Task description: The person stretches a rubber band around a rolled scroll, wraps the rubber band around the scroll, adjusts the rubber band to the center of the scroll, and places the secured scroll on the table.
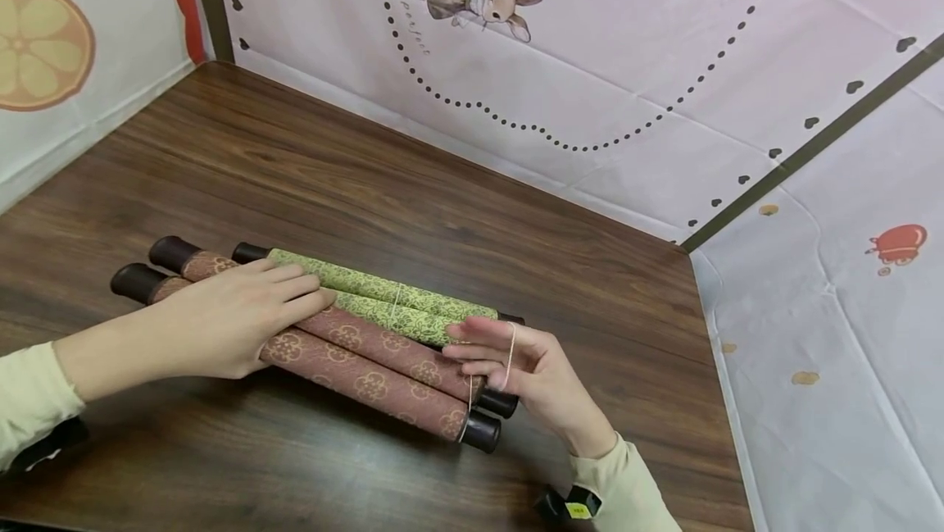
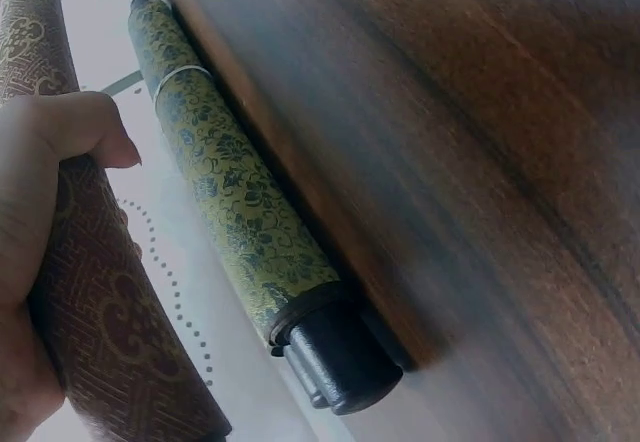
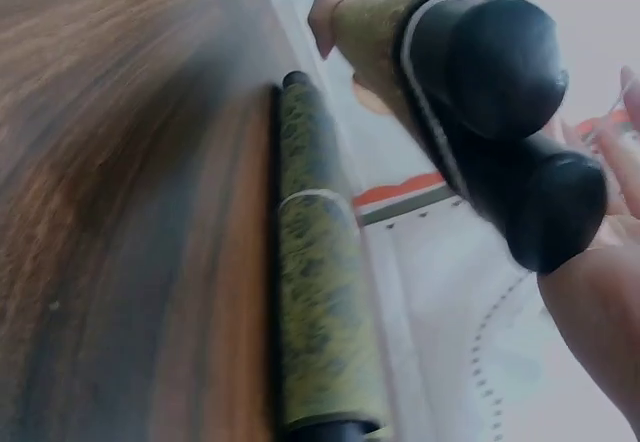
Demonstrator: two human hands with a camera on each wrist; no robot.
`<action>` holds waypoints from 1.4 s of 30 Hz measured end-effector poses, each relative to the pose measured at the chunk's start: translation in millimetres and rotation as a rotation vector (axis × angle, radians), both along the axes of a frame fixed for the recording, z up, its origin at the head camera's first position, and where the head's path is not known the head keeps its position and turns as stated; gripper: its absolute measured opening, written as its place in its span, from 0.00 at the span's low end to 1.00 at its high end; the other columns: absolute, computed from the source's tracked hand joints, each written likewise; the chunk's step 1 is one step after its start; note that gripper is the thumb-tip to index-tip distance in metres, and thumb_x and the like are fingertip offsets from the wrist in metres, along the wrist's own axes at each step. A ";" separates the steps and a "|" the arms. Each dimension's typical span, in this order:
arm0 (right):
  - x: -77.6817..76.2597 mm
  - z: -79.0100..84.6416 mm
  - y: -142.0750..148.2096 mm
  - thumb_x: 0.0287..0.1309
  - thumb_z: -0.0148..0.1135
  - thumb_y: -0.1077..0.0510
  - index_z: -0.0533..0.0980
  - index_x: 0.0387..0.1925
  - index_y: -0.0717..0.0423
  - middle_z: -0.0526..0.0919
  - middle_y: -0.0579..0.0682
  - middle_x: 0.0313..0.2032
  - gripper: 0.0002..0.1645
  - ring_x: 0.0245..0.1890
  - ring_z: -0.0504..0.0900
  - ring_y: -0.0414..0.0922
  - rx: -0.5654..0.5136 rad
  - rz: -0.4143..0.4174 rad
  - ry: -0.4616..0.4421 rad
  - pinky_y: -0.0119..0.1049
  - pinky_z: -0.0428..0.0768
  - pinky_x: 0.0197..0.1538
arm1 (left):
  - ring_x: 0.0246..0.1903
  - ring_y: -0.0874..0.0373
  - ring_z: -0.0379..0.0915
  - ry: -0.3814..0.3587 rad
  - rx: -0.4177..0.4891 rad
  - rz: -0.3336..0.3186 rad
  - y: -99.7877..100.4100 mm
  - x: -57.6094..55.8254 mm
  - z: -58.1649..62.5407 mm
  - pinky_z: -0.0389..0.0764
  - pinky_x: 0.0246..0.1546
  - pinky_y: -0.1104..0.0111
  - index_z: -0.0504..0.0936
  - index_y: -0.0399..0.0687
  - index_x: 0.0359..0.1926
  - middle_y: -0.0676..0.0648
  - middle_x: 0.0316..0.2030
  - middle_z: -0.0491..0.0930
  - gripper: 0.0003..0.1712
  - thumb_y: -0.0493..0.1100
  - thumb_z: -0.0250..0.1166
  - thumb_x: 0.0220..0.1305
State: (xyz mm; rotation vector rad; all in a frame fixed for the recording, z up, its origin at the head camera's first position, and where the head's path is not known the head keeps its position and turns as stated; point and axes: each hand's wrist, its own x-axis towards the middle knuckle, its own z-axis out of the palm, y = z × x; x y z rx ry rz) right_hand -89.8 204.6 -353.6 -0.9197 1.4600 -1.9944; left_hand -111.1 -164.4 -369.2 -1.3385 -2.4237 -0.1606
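Two reddish-brown patterned scrolls (image 1: 372, 384) with black end knobs lie side by side, tilted across the front of the table in the head view. My left hand (image 1: 229, 315) grips them near their left end. A thin pale elastic band (image 3: 430, 112) runs round both scrolls beside the right-end knobs. At that end my right hand (image 1: 527, 364) spreads its fingers and thumb, with a thin pale loop (image 1: 510, 356) stretched over them. I cannot tell whether loop and band are one piece. Just behind lies a pair of green patterned scrolls (image 2: 230, 172), with a pale band round their middle.
The dark wooden tabletop (image 1: 332, 163) extends behind and to the right of the scrolls. Printed cloth walls (image 1: 612, 40) stand at the table's back and sides. Each wrist carries a black strapped device, the right one (image 1: 583, 506) with a yellow label.
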 end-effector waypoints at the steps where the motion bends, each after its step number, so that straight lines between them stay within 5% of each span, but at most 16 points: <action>1: 2.1 2.7 -1.7 0.64 0.56 0.70 0.63 0.69 0.67 0.76 0.54 0.65 0.33 0.63 0.79 0.48 -0.004 0.011 0.023 0.39 0.80 0.61 | 0.44 0.54 0.74 0.001 0.003 0.003 0.3 0.3 -0.4 0.79 0.46 0.51 0.76 0.46 0.53 0.51 0.42 0.78 0.45 0.36 0.72 0.21; 5: 12.5 14.1 -11.3 0.61 0.57 0.72 0.58 0.68 0.78 0.76 0.56 0.65 0.35 0.60 0.82 0.47 0.000 -0.019 0.129 0.38 0.84 0.54 | 0.43 0.53 0.73 -0.002 0.016 0.040 3.4 2.4 -1.4 0.77 0.44 0.54 0.75 0.47 0.50 0.51 0.41 0.77 0.40 0.32 0.70 0.24; 10: 21.2 20.4 -25.5 0.54 0.66 0.70 0.60 0.68 0.75 0.74 0.60 0.66 0.41 0.63 0.79 0.48 0.101 -0.231 0.477 0.45 0.83 0.57 | 0.43 0.51 0.73 0.018 0.028 0.095 4.5 4.7 0.9 0.75 0.41 0.56 0.74 0.45 0.48 0.49 0.41 0.78 0.38 0.33 0.71 0.25; 14: 27.6 20.0 -32.7 0.47 0.74 0.53 0.61 0.70 0.69 0.70 0.62 0.69 0.52 0.70 0.71 0.50 0.368 -0.562 0.869 0.39 0.74 0.68 | 0.41 0.49 0.73 0.058 0.039 0.148 2.7 5.4 5.1 0.74 0.36 0.57 0.74 0.44 0.47 0.47 0.40 0.77 0.36 0.34 0.69 0.25; 17: 36.9 18.3 -35.6 0.36 0.79 0.46 0.57 0.74 0.61 0.63 0.56 0.74 0.65 0.74 0.65 0.49 0.649 -0.756 0.926 0.32 0.65 0.74 | 0.36 0.49 0.72 0.111 0.048 0.185 2.4 5.6 8.1 0.70 0.30 0.59 0.74 0.43 0.45 0.46 0.36 0.75 0.32 0.33 0.65 0.28; 19: 42.8 16.7 -36.7 0.30 0.81 0.46 0.53 0.76 0.55 0.57 0.52 0.77 0.72 0.76 0.59 0.49 0.776 -0.817 0.848 0.33 0.60 0.76 | 0.32 0.48 0.70 0.146 0.056 0.207 3.6 6.3 9.8 0.68 0.27 0.60 0.74 0.42 0.44 0.46 0.33 0.73 0.30 0.32 0.61 0.29; 22: 48.1 14.5 -37.0 0.32 0.82 0.49 0.47 0.78 0.51 0.49 0.51 0.79 0.74 0.77 0.56 0.51 0.812 -0.871 0.645 0.39 0.63 0.75 | 0.30 0.48 0.68 0.173 0.068 0.238 5.1 8.8 12.0 0.66 0.25 0.61 0.74 0.42 0.44 0.46 0.31 0.72 0.31 0.32 0.61 0.28; 26: 49.1 12.6 -32.4 0.47 0.76 0.52 0.47 0.77 0.55 0.53 0.56 0.77 0.64 0.75 0.60 0.54 0.648 -0.868 0.209 0.40 0.69 0.70 | 0.28 0.46 0.68 0.187 0.094 0.274 5.1 11.0 13.6 0.66 0.24 0.59 0.74 0.40 0.45 0.44 0.30 0.72 0.31 0.33 0.59 0.30; 28: 47.8 11.4 -29.4 0.55 0.71 0.55 0.50 0.76 0.56 0.58 0.58 0.75 0.55 0.72 0.65 0.52 0.528 -0.807 -0.030 0.38 0.71 0.69 | 0.28 0.45 0.69 0.194 0.105 0.282 3.9 10.9 14.6 0.67 0.24 0.58 0.74 0.39 0.46 0.43 0.30 0.72 0.30 0.32 0.58 0.31; 31: 44.4 8.9 -26.8 0.61 0.64 0.60 0.55 0.73 0.63 0.65 0.61 0.69 0.44 0.67 0.71 0.48 0.357 -0.676 -0.271 0.35 0.74 0.66 | 0.30 0.44 0.70 0.195 0.109 0.275 2.4 10.4 16.2 0.68 0.25 0.58 0.75 0.40 0.47 0.43 0.31 0.73 0.32 0.33 0.59 0.30; 37: 35.3 5.5 -22.6 0.65 0.58 0.60 0.64 0.68 0.66 0.76 0.51 0.61 0.32 0.57 0.78 0.38 0.213 -0.621 -0.457 0.28 0.79 0.56 | 0.35 0.47 0.72 0.155 0.076 0.166 -0.4 8.4 16.9 0.71 0.32 0.57 0.76 0.43 0.48 0.46 0.36 0.76 0.38 0.34 0.66 0.23; 42: 24.6 1.7 -12.5 0.64 0.57 0.63 0.82 0.51 0.53 0.85 0.44 0.50 0.16 0.44 0.83 0.35 0.247 -0.553 -0.481 0.27 0.82 0.46 | 0.37 0.49 0.73 0.149 0.091 0.098 -3.1 7.8 16.7 0.72 0.34 0.56 0.77 0.41 0.51 0.46 0.39 0.79 0.42 0.34 0.69 0.21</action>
